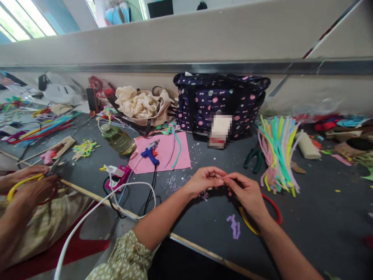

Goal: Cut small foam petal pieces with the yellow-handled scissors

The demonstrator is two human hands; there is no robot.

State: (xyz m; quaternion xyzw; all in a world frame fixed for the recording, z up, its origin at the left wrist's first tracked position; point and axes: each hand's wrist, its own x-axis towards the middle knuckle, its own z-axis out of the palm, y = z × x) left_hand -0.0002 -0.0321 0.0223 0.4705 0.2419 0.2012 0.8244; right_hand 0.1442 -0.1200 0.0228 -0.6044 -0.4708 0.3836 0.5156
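My left hand [206,182] and my right hand [246,192] meet over the grey table, fingertips pinched together. Whatever is between them is hidden or too small to name. Beneath my right hand and wrist lie scissors with red and yellow handles [275,208], partly covered. Small purple strips [234,226] rest on the table just below my hands, and a few more purple scraps [204,195] show under my left fingers. Right of my hands lies a bundle of pastel fuzzy stems [278,151], with dark green-handled pliers [254,159] beside it.
A blue glue gun [150,153] lies on a pink sheet [182,149], its cord trailing frontward. A liquid-filled bottle [118,140], a magenta device [121,179] and a dark patterned bag [198,105] stand beyond. At left, a co-worker's hands [36,184] hold yellow-handled scissors [23,184].
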